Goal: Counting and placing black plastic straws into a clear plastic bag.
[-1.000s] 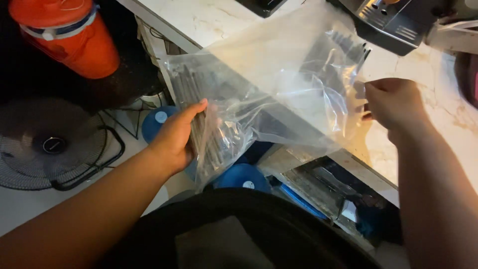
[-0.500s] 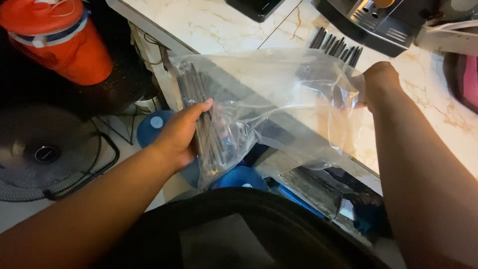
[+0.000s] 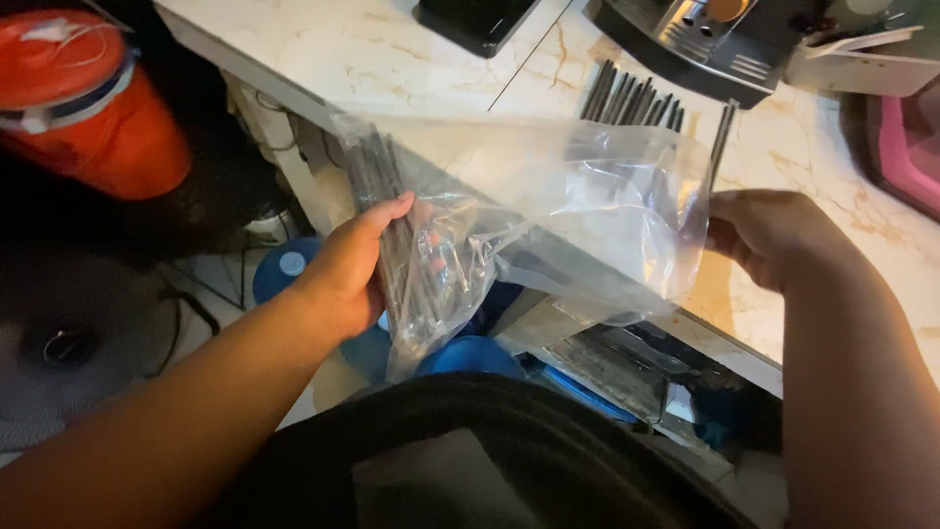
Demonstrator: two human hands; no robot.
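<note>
A clear plastic bag point(image 3: 548, 211) is stretched between my two hands at the edge of a marble counter point(image 3: 372, 49). My left hand point(image 3: 352, 264) grips the bag's left end around a bundle of thin black sticks point(image 3: 387, 230) inside it. At the bag's right end, my right hand point(image 3: 774, 235) pinches the open edge. More black sticks point(image 3: 632, 98) lie loose on the counter just beyond the bag, and one stick point(image 3: 723, 137) lies apart near my right hand.
An orange jug point(image 3: 88, 108) stands at the far left. A dark machine point(image 3: 705, 39) and a black box point(image 3: 475, 20) sit at the counter's back. Blue bottle caps point(image 3: 284, 264) and a fan point(image 3: 59, 353) are on the floor below.
The bag has dropped lower and nearer the counter edge. My right hand moved down and right along the bag's open end. More loose sticks on the counter have come into view.
</note>
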